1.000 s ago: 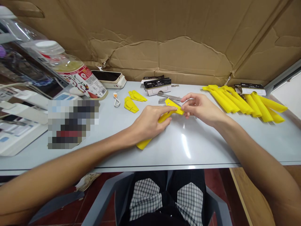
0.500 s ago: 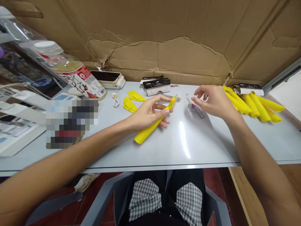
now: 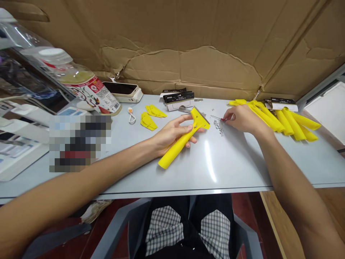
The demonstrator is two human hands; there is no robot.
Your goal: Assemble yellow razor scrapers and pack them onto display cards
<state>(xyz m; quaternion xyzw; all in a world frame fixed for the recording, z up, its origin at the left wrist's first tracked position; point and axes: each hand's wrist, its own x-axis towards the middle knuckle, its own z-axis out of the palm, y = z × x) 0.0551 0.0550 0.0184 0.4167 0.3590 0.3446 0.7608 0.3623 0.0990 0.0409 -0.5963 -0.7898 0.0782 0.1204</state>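
My left hand [image 3: 172, 135] is closed around a yellow scraper [image 3: 179, 145], its wide head up and turned to face me. A thin blade edge shows along the head, with screws in its face. My right hand [image 3: 239, 118] pinches a screwdriver [image 3: 217, 118]; its red collar and thin shaft point left, and most of the handle is hidden by the fingers. Just below the shaft lies a small pile of screws [image 3: 219, 128]. Yellow scraper head plates [image 3: 147, 121] lie left of my left hand. Several yellow handles [image 3: 289, 122] are heaped right of my right hand.
Small black-and-white boxes [image 3: 179, 100] stand at the back, with another box [image 3: 283, 104] behind the handles. On the left are a phone [image 3: 122, 90], a labelled bottle [image 3: 91, 90], a white cable loop [image 3: 131, 117] and a power strip [image 3: 24, 151]. Cardboard [image 3: 188, 43] walls the back.
My left hand has rotated the scraper so its flat head faces me. My right hand has come down onto the screwdriver and closed on it.
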